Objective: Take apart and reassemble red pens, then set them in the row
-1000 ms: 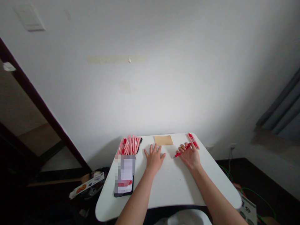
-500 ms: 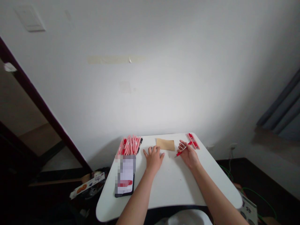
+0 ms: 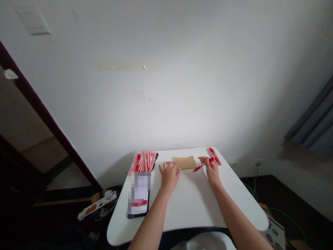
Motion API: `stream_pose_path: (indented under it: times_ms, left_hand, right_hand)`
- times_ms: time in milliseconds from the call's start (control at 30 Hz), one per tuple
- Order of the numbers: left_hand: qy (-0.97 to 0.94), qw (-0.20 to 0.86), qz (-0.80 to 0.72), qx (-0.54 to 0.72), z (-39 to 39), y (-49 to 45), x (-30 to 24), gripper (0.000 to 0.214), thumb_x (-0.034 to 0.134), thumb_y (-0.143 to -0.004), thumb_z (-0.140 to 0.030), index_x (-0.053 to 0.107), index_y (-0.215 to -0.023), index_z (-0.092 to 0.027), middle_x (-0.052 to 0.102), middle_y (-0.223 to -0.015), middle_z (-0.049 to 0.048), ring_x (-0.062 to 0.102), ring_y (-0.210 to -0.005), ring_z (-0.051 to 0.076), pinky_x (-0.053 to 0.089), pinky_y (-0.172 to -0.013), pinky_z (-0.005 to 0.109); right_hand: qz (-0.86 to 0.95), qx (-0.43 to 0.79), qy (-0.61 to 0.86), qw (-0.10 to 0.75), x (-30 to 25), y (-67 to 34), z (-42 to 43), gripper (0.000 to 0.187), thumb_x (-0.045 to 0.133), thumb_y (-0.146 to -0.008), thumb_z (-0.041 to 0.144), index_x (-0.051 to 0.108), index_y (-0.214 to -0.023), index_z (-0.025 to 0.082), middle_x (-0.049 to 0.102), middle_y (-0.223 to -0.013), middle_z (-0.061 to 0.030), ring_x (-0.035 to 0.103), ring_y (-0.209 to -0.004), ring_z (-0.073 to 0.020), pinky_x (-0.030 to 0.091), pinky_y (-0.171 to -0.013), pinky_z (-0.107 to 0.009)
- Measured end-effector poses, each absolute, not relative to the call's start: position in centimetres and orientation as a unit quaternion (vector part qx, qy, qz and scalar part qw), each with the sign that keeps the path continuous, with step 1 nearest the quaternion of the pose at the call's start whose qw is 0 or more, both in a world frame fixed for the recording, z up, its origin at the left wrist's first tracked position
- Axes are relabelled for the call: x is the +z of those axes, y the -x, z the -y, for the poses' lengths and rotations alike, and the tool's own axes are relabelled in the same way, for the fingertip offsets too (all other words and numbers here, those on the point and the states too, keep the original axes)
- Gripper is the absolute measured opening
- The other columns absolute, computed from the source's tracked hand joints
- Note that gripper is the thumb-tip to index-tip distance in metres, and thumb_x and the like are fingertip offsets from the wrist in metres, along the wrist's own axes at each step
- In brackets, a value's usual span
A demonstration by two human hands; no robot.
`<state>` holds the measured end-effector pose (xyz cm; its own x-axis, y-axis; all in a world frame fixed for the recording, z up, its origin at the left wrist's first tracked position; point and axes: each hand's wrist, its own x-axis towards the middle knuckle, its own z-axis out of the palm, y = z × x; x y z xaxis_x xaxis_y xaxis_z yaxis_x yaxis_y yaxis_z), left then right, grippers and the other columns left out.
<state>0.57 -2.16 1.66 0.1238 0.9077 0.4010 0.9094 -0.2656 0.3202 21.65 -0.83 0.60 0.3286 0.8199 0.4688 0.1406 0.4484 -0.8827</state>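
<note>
While right hand (image 3: 213, 173) holds red pen (image 3: 198, 168), left hand (image 3: 169, 176) spread at brown paper (image 3: 186, 163), table (image 3: 194, 208) bearing heaped pens (image 3: 145, 161)

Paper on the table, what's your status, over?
Left hand at paper's left end. Right hand holding pen, tip beside paper's right end. Phone off left, not in the way.

Brown paper (image 3: 186, 163) partly behind left hand (image 3: 170, 175)

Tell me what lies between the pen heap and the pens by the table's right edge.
In the head view, the left hand, the brown paper and the right hand holding a red pen lie between them.
</note>
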Motion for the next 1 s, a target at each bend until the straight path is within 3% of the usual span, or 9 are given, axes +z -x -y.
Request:
stream_pose_path:
  times_ms: [200,367,567,700,867,1000]
  left_hand:
    - [0.757,-0.008,0.607,-0.242,2.0,-0.3,1.3,0.024,0.050,-0.087,-0.029,0.066,-0.103,-0.035,0.063,-0.119,0.0001,0.038,-0.126,0.027,0.010,-0.108,0.069]
    - [0.750,-0.031,0.620,-0.228,2.2,-0.6,1.9,0.019,0.058,-0.081,-0.031,0.069,-0.097,-0.036,0.058,-0.125,-0.0010,0.037,-0.126,0.026,0.017,-0.110,0.064]
    - [0.749,-0.064,0.618,-0.228,2.3,-0.8,1.9,0.032,0.066,-0.074,-0.041,0.065,-0.106,-0.039,0.051,-0.135,-0.0020,0.032,-0.131,0.031,0.017,-0.107,0.068]
    - [0.750,-0.066,0.624,-0.211,2.4,-0.9,1.8,0.044,0.068,-0.070,-0.048,0.062,-0.112,-0.037,0.047,-0.140,-0.0007,0.028,-0.134,0.032,0.014,-0.107,0.070]
    - [0.755,-0.072,0.619,-0.205,2.7,-1.1,1.9,0.039,0.066,-0.070,-0.051,0.064,-0.107,-0.038,0.044,-0.142,-0.0018,0.025,-0.136,0.033,0.008,-0.107,0.072]
    - [0.759,-0.078,0.612,-0.206,3.0,-1.3,2.0,0.032,0.065,-0.072,-0.048,0.065,-0.103,-0.040,0.046,-0.140,-0.0041,0.025,-0.136,0.032,0.007,-0.106,0.072]
  right_hand:
    - [0.524,0.276,0.468,0.656,0.2,-21.4,0.7,0.034,0.058,-0.076,0.051,0.070,-0.078,0.020,0.066,-0.074,-0.0040,0.055,-0.071,-0.0184,0.043,-0.071,-0.032]
    - [0.520,0.287,0.466,0.656,0.5,-20.9,0.9,0.032,0.060,-0.075,0.051,0.066,-0.067,0.020,0.066,-0.074,-0.0050,0.057,-0.075,-0.0200,0.043,-0.075,-0.033]
    - [0.534,0.279,0.483,0.636,0.8,-20.3,1.2,0.032,0.070,-0.068,0.050,0.065,-0.076,0.019,0.066,-0.080,-0.0053,0.057,-0.079,-0.0209,0.044,-0.077,-0.034]
    - [0.545,0.266,0.497,0.621,0.5,-20.3,1.2,0.030,0.066,-0.072,0.049,0.066,-0.081,0.021,0.065,-0.084,-0.0054,0.057,-0.084,-0.0219,0.043,-0.081,-0.037]
    - [0.564,0.272,0.488,0.609,0.3,-20.1,1.5,0.029,0.063,-0.076,0.050,0.071,-0.083,0.023,0.065,-0.097,-0.0076,0.056,-0.095,-0.0238,0.041,-0.090,-0.041]
    - [0.581,0.274,0.479,0.598,0.2,-19.8,1.6,0.028,0.067,-0.073,0.050,0.072,-0.087,0.026,0.065,-0.095,-0.0067,0.054,-0.096,-0.0249,0.041,-0.090,-0.042]
